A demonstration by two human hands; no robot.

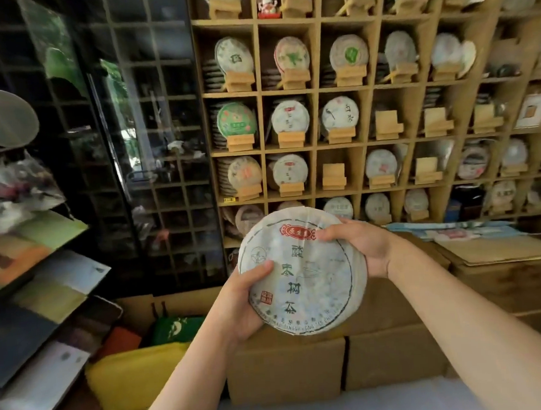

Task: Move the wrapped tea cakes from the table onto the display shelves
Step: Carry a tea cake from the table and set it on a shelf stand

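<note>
Both hands hold one round tea cake (pixel 304 272) in white paper with green characters and a red label, face toward me, in front of the wooden display shelves (pixel 313 91). My left hand (pixel 246 303) grips its lower left edge. My right hand (pixel 359 244) grips its upper right edge. Many cubbies hold wrapped cakes on small wooden stands. Some stands are bare, such as an empty stand (pixel 333 176) in the row just above the cake and another empty stand (pixel 388 125) one row higher.
Cardboard boxes (pixel 287 367) are stacked below the shelves, with more boxes (pixel 501 268) at the right. A dark glass cabinet (pixel 140 133) stands left of the shelves. A leaflet rack (pixel 41 279) and yellow and green bags (pixel 140 377) fill the lower left.
</note>
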